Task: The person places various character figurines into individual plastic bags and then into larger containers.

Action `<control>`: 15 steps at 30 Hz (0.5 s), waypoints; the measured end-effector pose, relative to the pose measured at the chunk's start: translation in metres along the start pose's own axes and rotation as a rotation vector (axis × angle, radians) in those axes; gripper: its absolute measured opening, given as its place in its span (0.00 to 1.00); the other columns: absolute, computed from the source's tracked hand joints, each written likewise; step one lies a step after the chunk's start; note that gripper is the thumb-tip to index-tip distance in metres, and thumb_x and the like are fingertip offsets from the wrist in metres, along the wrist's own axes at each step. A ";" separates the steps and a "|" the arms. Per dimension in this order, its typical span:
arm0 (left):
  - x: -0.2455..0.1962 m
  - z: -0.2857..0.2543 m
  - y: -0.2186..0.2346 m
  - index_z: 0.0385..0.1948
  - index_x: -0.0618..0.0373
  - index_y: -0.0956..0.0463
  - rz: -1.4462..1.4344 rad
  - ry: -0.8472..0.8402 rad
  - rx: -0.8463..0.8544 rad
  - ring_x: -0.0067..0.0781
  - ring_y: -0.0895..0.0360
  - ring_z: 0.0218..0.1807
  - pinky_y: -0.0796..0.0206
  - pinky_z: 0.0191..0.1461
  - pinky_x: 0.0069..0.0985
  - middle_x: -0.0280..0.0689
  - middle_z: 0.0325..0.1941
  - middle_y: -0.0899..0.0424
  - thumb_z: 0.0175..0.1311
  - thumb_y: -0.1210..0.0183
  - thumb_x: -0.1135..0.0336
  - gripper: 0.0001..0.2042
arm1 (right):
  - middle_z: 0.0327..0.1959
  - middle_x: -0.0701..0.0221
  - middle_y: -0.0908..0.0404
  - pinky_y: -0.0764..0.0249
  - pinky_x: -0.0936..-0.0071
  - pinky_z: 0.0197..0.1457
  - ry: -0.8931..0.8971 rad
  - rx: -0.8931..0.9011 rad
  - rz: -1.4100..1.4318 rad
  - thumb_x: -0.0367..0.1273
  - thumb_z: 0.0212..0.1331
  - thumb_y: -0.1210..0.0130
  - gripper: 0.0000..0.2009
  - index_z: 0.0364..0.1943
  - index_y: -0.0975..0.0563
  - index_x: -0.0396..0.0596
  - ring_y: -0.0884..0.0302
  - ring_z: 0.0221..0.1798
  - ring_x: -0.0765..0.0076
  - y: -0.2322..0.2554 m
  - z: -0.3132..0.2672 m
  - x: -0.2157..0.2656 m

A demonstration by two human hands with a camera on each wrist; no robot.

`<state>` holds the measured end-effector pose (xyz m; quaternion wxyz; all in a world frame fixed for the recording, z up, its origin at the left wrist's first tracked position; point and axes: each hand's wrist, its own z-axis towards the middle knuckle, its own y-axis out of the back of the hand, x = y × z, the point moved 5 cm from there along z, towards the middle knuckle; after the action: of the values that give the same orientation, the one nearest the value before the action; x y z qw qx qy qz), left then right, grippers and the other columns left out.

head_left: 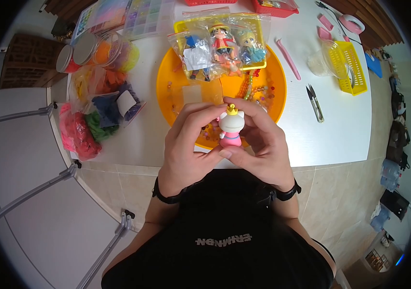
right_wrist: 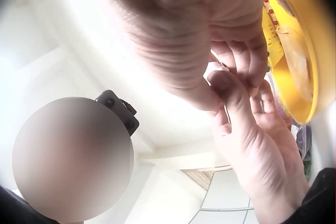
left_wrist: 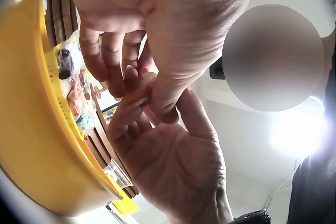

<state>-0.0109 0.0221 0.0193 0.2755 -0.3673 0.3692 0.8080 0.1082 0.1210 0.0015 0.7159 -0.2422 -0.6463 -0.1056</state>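
Observation:
In the head view, a small toy figurine [head_left: 231, 123] with a white head, yellow crown and pink body stands upright between both hands. My left hand [head_left: 188, 137] holds its left side, with curled fingers near the crown and the thumb low by the base. From the other side my right hand [head_left: 265, 144] grips it, thumb across the pink bottom. Both hands are over the near rim of a round orange tray [head_left: 164, 91]. In the wrist views the fingers of the left hand [left_wrist: 184, 29] and right hand [right_wrist: 194, 40] meet around the figurine, hiding most of it.
Loose beads lie in the tray, and a yellow basket [head_left: 180, 25] with bagged figurines overlaps its back. Bags of coloured material [head_left: 105, 110] and lidded jars [head_left: 84, 48] are at left. Thread snips [head_left: 315, 103], a pink tool [head_left: 288, 59] and another yellow basket [head_left: 358, 86] lie right.

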 end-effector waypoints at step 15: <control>-0.002 0.001 -0.009 0.57 0.56 0.22 0.049 -0.040 0.034 0.45 0.18 0.49 0.23 0.49 0.34 0.43 0.52 0.20 0.52 0.27 0.77 0.27 | 0.42 0.69 0.16 0.21 0.80 0.49 -0.084 -0.177 0.052 0.24 0.61 0.32 0.20 0.54 0.27 0.40 0.18 0.45 0.80 0.005 0.002 -0.003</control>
<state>-0.0032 0.0281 0.0181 0.2693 -0.3373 0.3863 0.8152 0.1089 0.1257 -0.0026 0.6665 -0.3255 -0.6573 -0.1332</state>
